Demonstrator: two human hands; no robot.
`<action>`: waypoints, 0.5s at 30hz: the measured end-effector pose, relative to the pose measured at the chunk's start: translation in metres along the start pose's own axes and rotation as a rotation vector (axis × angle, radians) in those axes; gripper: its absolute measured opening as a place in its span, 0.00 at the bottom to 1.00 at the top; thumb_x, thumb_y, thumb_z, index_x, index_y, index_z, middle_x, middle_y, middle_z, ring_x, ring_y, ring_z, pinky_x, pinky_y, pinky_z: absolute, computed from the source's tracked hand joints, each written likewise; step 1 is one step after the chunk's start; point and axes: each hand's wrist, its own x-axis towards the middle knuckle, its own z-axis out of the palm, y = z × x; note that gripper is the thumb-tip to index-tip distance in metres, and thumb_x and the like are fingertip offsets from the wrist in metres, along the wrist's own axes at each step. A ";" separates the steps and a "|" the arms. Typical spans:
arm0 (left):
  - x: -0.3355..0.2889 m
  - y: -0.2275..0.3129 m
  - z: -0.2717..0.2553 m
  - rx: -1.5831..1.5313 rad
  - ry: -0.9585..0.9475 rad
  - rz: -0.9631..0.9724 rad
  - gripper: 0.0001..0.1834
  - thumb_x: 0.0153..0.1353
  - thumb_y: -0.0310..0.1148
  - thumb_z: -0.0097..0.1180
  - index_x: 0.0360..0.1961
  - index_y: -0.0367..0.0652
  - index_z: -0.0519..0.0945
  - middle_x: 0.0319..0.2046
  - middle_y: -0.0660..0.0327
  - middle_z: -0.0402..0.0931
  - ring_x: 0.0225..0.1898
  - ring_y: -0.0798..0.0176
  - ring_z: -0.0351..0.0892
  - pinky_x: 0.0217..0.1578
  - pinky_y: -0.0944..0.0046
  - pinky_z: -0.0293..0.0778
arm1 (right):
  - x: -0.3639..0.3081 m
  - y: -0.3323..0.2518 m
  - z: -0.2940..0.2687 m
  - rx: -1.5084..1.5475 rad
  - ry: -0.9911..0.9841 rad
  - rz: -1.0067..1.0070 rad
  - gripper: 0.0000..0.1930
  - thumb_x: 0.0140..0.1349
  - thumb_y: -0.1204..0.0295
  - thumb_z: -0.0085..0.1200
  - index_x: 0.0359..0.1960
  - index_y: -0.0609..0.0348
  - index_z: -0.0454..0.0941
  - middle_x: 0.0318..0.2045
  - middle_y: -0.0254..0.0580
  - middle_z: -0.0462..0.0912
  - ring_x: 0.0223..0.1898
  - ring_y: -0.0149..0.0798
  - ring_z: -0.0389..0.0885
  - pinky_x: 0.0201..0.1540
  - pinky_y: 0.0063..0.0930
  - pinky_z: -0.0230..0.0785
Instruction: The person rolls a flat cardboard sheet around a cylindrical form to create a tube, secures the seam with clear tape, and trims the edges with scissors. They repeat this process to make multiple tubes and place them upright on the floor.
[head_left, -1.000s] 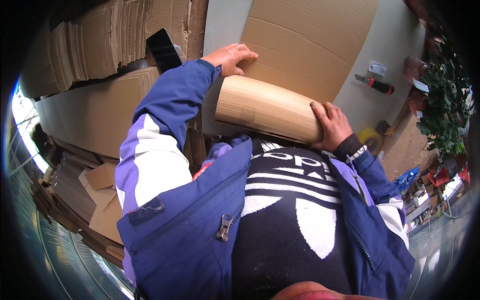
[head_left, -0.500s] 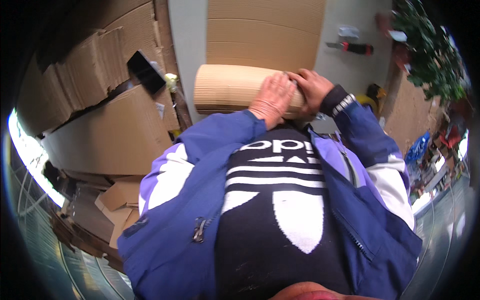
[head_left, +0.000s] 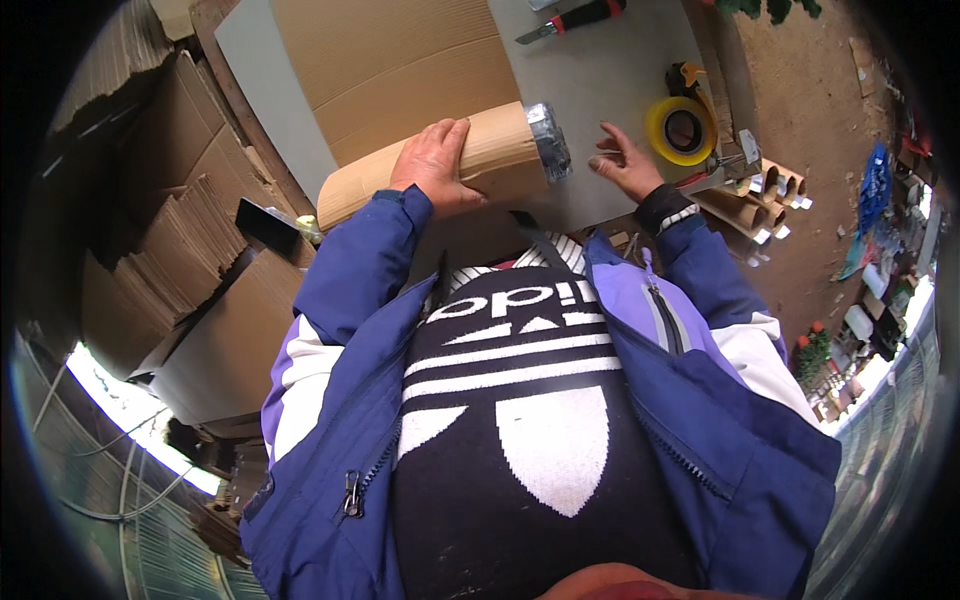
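A rolled piece of corrugated cardboard (head_left: 500, 140) lies slantwise across the near edge of the grey table. From its right end sticks a dark bundle that looks wrapped in clear plastic (head_left: 548, 142). My left hand (head_left: 436, 167) grips the roll from above, thumb on the near side and fingers over the top. To the right of the roll, my right hand (head_left: 628, 168) is off it and holds nothing, its fingers bent and apart. Nearest to that hand is a tape dispenser with a wide yellow tape roll (head_left: 657, 128).
Beyond the roll, a flat cardboard sheet (head_left: 400, 60) covers part of the grey table (head_left: 245, 55). A red and black utility knife (head_left: 580, 17) lies at the far side. Stacked cardboard (head_left: 190, 245) and a black phone-like slab (head_left: 267, 228) are on the left. Several cardboard tubes (head_left: 745, 210) sit at the right.
My right hand has let go of the roll and moved right. The roll is now tilted, its left end nearer me. The view has swung right, bringing the tape dispenser fully into sight.
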 end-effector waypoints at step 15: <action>0.009 -0.002 0.000 0.014 -0.067 -0.008 0.62 0.30 0.47 0.82 0.68 0.41 0.64 0.64 0.50 0.67 0.67 0.46 0.65 0.68 0.53 0.63 | 0.021 -0.008 0.095 -0.084 0.235 -0.368 0.62 0.37 0.49 0.77 0.75 0.50 0.52 0.65 0.56 0.62 0.68 0.60 0.61 0.71 0.47 0.56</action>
